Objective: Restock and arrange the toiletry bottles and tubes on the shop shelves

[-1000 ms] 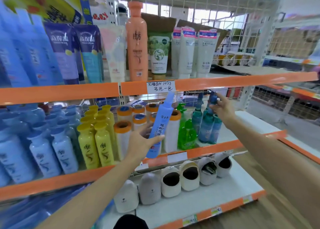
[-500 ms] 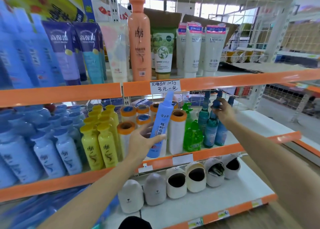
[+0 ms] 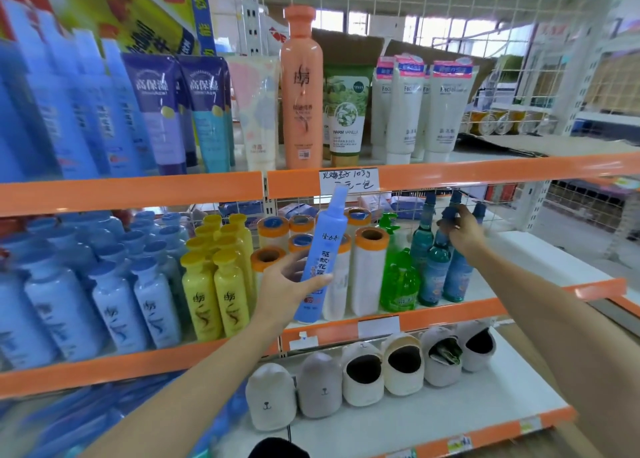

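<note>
My left hand (image 3: 289, 286) grips a tall light-blue spray bottle (image 3: 323, 249) upright in front of the middle shelf (image 3: 450, 314). My right hand (image 3: 462, 230) is curled round the dark-blue neck of a teal bottle (image 3: 459, 274) at the right end of that shelf. Two more teal bottles (image 3: 433, 274) stand just left of it. A green pump bottle (image 3: 398, 277) and white rolls with orange caps (image 3: 369, 274) stand between my hands. Yellow bottles (image 3: 216, 284) and pale-blue bottles (image 3: 104, 291) fill the left side.
The top shelf (image 3: 450, 168) carries a tall orange bottle (image 3: 301, 90), white facial tubes (image 3: 443, 107), a green vanilla tube (image 3: 346, 107) and blue and purple tubes (image 3: 156, 111). White bear-shaped holders (image 3: 363, 374) line the bottom shelf (image 3: 433, 412). A wire grid backs the shelves.
The view has shifted slightly, so the shelves sit a little lower and to the right. My right hand stays on the teal bottle's neck; my left still holds the spray bottle.
</note>
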